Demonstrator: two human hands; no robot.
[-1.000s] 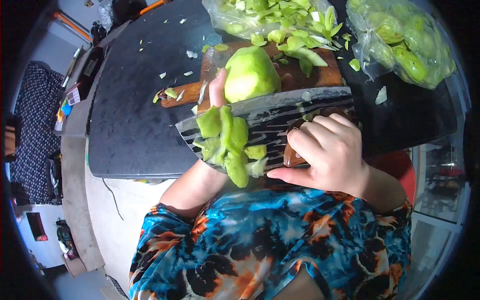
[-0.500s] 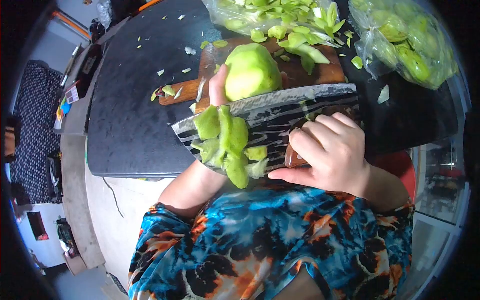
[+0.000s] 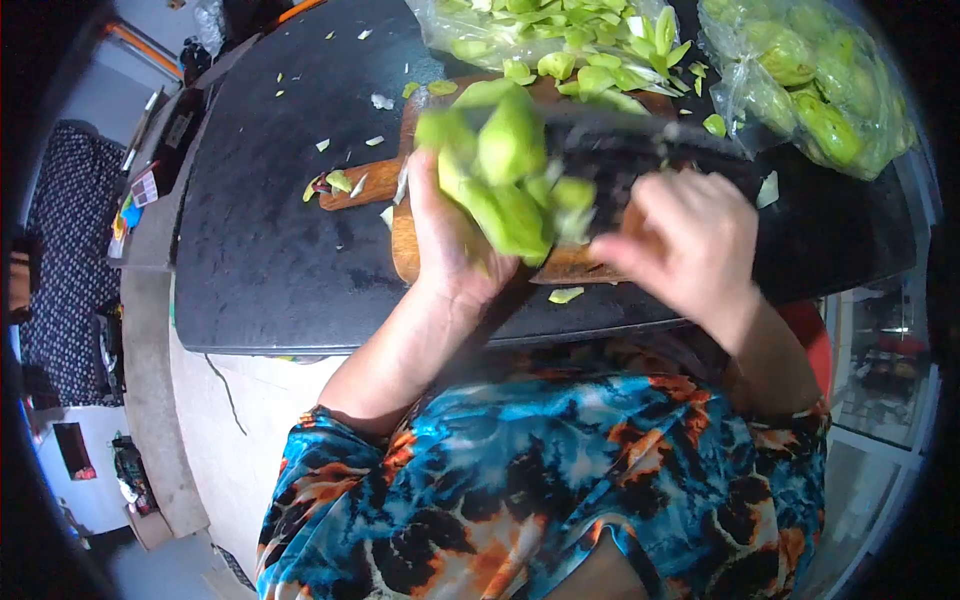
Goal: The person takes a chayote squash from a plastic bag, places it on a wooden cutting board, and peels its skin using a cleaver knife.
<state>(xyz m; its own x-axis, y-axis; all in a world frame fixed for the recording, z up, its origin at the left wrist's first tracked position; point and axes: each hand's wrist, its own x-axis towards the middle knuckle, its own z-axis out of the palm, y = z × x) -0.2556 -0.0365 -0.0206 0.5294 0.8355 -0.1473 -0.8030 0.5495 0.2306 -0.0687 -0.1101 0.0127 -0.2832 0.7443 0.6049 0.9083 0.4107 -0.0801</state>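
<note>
My left hand (image 3: 445, 235) is raised over the wooden cutting board (image 3: 405, 250), its fingers around a peeled green fruit that is mostly hidden behind cut green slices (image 3: 508, 215). These slices cling to the blade of a large cleaver (image 3: 640, 145), which is blurred by motion and lies across the front of the fruit. On the right, my right hand (image 3: 700, 235) is closed around the cleaver's handle. The exact contact of blade and fruit cannot be made out.
A clear plastic bag (image 3: 435, 25) at the back carries many green slices. Another plastic bag (image 3: 815, 90) at the back right holds whole green fruits. Scraps dot the black table (image 3: 270, 230); some lie on the board's handle (image 3: 370, 183).
The cleaver, with its slices, has swung up and away from me, now covering the fruit. My right hand has risen slightly; the board's near edge has come into view.
</note>
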